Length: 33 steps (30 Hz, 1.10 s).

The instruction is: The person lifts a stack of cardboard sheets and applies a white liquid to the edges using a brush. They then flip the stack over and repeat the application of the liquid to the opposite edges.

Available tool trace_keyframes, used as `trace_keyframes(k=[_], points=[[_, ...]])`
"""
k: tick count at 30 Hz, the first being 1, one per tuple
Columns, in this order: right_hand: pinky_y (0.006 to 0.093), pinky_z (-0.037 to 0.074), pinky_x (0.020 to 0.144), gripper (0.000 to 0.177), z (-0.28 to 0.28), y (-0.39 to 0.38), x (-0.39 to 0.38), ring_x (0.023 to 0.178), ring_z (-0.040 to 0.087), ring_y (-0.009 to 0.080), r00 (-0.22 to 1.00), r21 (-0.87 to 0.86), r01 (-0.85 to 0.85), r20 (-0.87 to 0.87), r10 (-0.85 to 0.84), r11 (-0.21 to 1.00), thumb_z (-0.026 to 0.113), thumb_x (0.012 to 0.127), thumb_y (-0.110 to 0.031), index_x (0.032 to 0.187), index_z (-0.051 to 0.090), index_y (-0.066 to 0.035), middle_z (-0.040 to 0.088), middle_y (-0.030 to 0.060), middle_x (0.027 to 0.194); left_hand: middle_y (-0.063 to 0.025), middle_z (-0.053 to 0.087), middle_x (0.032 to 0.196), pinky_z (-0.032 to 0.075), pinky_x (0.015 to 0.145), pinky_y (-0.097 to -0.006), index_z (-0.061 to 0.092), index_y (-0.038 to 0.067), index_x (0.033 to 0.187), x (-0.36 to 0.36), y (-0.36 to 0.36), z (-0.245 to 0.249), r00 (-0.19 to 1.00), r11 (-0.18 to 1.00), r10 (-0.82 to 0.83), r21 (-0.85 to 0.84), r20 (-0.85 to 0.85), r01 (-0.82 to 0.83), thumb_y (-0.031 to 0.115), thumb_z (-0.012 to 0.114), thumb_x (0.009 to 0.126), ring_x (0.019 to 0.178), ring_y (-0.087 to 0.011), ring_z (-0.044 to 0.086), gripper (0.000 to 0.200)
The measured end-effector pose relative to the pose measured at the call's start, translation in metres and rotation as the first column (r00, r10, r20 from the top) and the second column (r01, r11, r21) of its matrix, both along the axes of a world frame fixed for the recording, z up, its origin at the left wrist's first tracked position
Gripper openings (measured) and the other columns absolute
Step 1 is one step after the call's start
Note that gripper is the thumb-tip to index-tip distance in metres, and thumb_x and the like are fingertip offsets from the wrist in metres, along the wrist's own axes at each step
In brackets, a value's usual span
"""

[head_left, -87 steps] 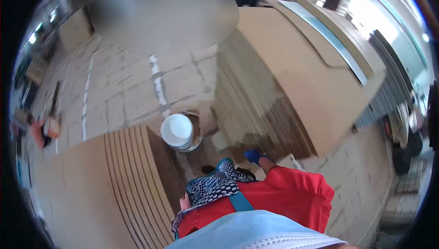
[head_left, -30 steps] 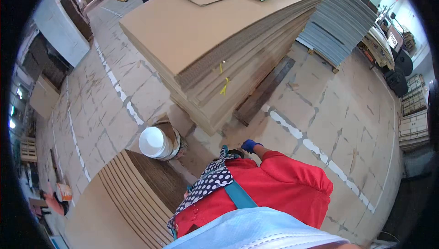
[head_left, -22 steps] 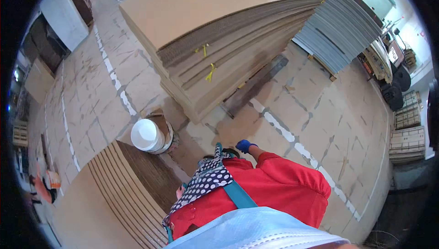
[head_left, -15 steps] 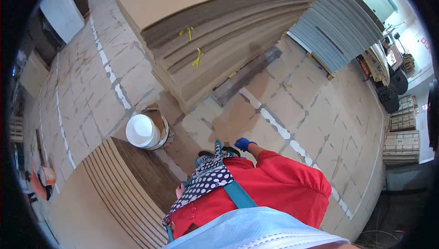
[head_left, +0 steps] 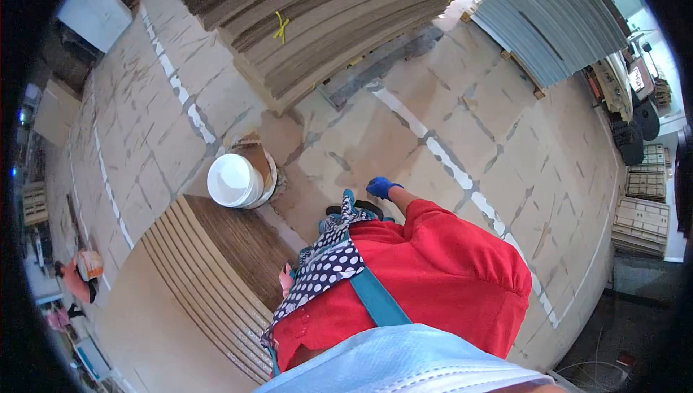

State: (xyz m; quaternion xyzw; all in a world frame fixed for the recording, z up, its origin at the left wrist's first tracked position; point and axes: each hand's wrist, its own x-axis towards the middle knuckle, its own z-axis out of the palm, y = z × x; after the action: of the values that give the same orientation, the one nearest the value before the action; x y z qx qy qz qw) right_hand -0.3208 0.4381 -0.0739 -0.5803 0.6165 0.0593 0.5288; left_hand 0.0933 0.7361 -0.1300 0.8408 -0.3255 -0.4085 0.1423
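Observation:
My right hand (head_left: 380,188), in a blue glove, hangs in front of my red sleeve over the floor. Its fingers look curled in, and nothing shows in them. A small pink patch (head_left: 286,278) peeks out at the left side of my polka-dot apron (head_left: 328,259), by the edge of a stack of brown boards (head_left: 234,249). Whether that patch is part of my left hand, I cannot make out. A white bucket (head_left: 234,181) stands at the far end of this stack, left of my feet.
Ahead lies a tall stack of brown boards (head_left: 332,28) with yellow ties on a low base. Grey sheets (head_left: 552,21) are piled at the upper right. White lines (head_left: 451,169) run along the patched floor (head_left: 505,133). A person in orange (head_left: 78,281) is at the far left.
The view has shifted forward, so the tall board stack sits higher in the picture. The bucket appears slightly higher and further right. My gloved right hand now appears a little higher.

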Motion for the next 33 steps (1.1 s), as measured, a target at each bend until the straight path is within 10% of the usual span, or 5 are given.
trace_keyframes(k=[14,21,25,29,33], points=[[0.0342,0.050,0.049,0.031,-0.021,-0.009,-0.005,0.054,0.059,0.0199,0.991,0.065,-0.135,0.003,0.135,0.989,0.054,0.081,-0.036,0.082,0.064,-0.006,0.061,0.0101,0.069,-0.0261,0.057,0.106,0.041,0.088,-0.0429,0.058,0.002,0.109,-0.030,-0.006,0.037,0.984,0.990,0.099,0.081,0.148,-0.112,0.045,0.045,0.086,0.104,-0.0387,0.052,0.051],[0.0333,0.046,0.045,0.023,-0.043,-0.060,0.000,0.051,0.055,0.0201,0.928,0.171,-0.365,-0.019,0.373,0.915,0.057,0.081,-0.030,0.080,0.060,-0.007,0.059,0.0080,0.068,-0.0227,0.059,0.107,0.041,0.092,-0.0401,0.058,0.004,0.110,-0.072,-0.025,0.145,0.859,0.858,0.512,-0.032,0.004,-0.512,0.045,0.051,0.083,0.107,-0.0362,0.053,0.050],[0.0340,0.048,0.046,0.021,-0.062,-0.118,0.052,0.054,0.058,0.0195,0.082,-0.361,-0.932,-0.197,0.977,0.006,0.056,0.082,-0.027,0.077,0.059,-0.007,0.057,0.0076,0.066,-0.0244,0.053,0.116,0.038,0.095,-0.0396,0.051,0.002,0.118,-0.088,-0.009,0.140,0.722,0.721,0.692,-0.031,-0.026,-0.692,0.047,0.052,0.081,0.112,-0.0366,0.049,0.058],[0.0354,0.049,0.048,0.020,-0.067,-0.143,0.133,0.055,0.060,0.0215,0.458,-0.128,-0.874,0.109,0.882,0.469,0.054,0.082,-0.024,0.075,0.059,-0.006,0.059,0.0100,0.068,-0.0248,0.047,0.125,0.036,0.098,-0.0379,0.037,0.003,0.131,-0.122,0.014,0.122,0.541,0.541,0.840,0.022,0.048,-0.841,0.047,0.053,0.080,0.116,-0.0353,0.046,0.070],[0.0369,0.049,0.050,0.021,-0.069,-0.146,0.214,0.056,0.061,0.0241,0.592,0.073,-0.805,0.171,0.788,0.589,0.052,0.082,-0.024,0.074,0.059,-0.005,0.060,0.0130,0.069,-0.0255,0.042,0.130,0.035,0.100,-0.0367,0.023,0.002,0.138,-0.174,0.045,0.116,0.268,0.265,0.956,0.038,0.123,-0.963,0.048,0.055,0.079,0.119,-0.0349,0.044,0.081]])
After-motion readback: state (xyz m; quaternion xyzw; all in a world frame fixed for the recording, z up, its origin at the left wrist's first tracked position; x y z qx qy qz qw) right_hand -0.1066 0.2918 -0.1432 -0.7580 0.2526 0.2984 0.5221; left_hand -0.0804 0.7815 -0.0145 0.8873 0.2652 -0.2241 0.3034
